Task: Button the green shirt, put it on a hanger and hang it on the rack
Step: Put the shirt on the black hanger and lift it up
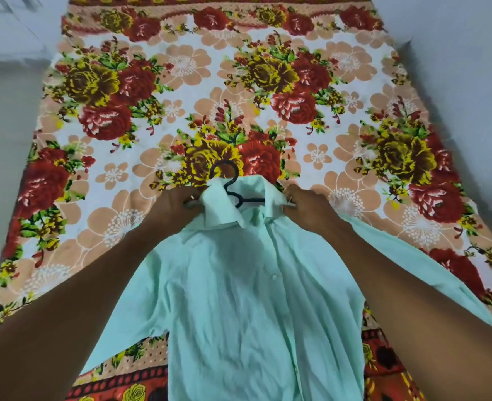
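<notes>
Now my left hand (173,205) and right hand (307,208) each grip the green shirt (239,299) at its shoulders, black hanger (230,183) inside the collar, on the floral bedsheet (239,82).

Bed (268,68) filling the middle of the frame, covered by a floral sheet (181,91) of red, yellow and peach blooms, pale grey floor (4,117) at left and right edges

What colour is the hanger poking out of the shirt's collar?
Black; the hanger shows best in the head view.
</notes>
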